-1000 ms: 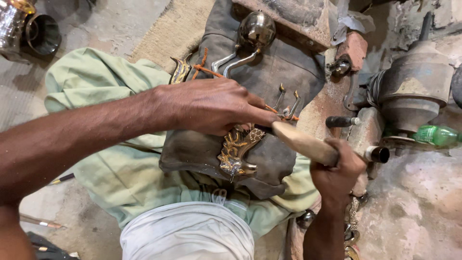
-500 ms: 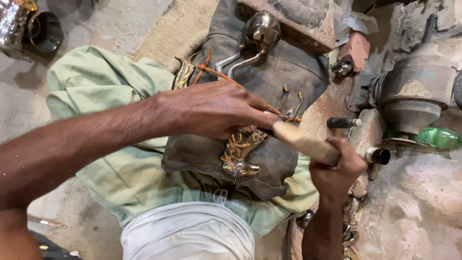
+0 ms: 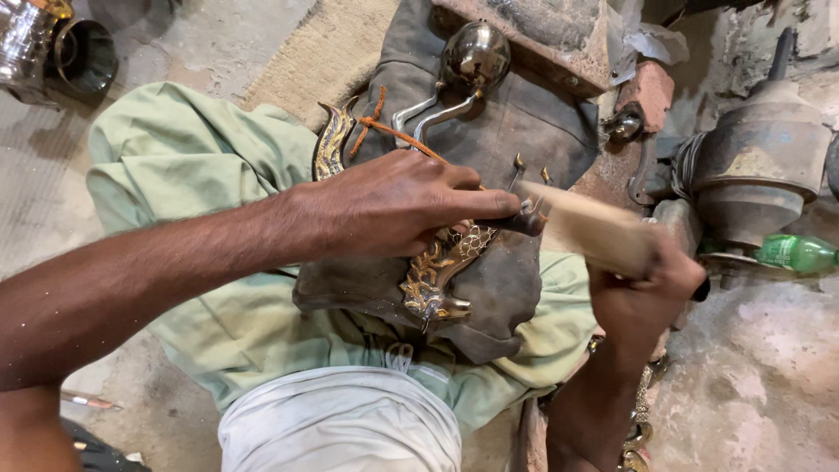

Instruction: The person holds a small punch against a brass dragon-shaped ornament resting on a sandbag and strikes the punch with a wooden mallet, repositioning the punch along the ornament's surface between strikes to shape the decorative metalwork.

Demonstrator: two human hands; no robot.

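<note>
The left hand [image 3: 402,214] presses down on an ornate brass piece [image 3: 441,275] lying on a dark leather pad [image 3: 516,131] across the lap, fingers pinched together on a small tool. Just right, the right hand [image 3: 647,293] grips a wooden handle [image 3: 585,232], fist closed.

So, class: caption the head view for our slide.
Left hand steadies a brass ornament on a grey cloth; right hand grips a wooden handle.

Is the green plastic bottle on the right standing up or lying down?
Lying down: the green bottle rests on its side, long axis running across the ground beside the metal motor housing.
</note>
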